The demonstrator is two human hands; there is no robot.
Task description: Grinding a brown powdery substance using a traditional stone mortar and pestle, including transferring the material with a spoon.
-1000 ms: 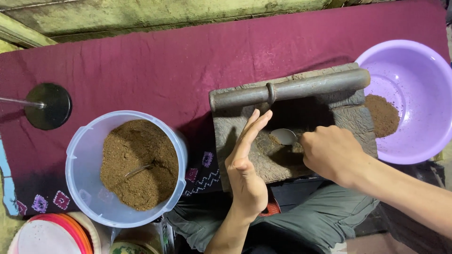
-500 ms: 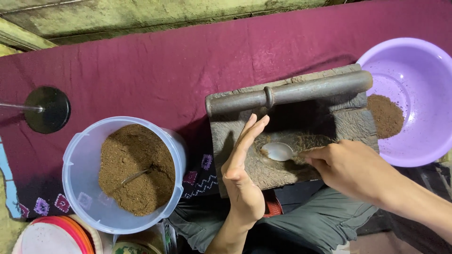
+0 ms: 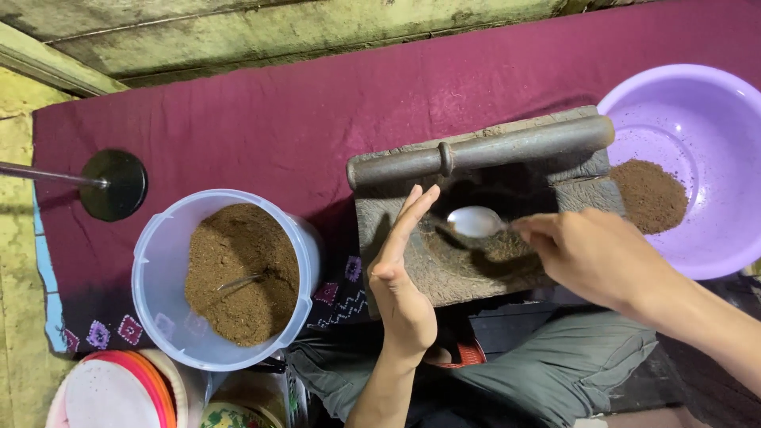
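The right hand [image 3: 594, 257] grips the handle of a metal spoon [image 3: 474, 221], whose bowl sits above the brown powder on the stone grinding slab [image 3: 444, 273]. The left hand [image 3: 403, 273] is open and flat, standing on edge on the slab's left portion, just beside the spoon. A stone roller [image 3: 483, 150] lies across the slab's far edge; a clear bucket [image 3: 158, 261] of powder stands left, a purple basin [image 3: 713, 135] right.

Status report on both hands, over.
Right hand holds metal spoon over grey grinding stone. Left hand open, edge on stone. Nothing in the way.
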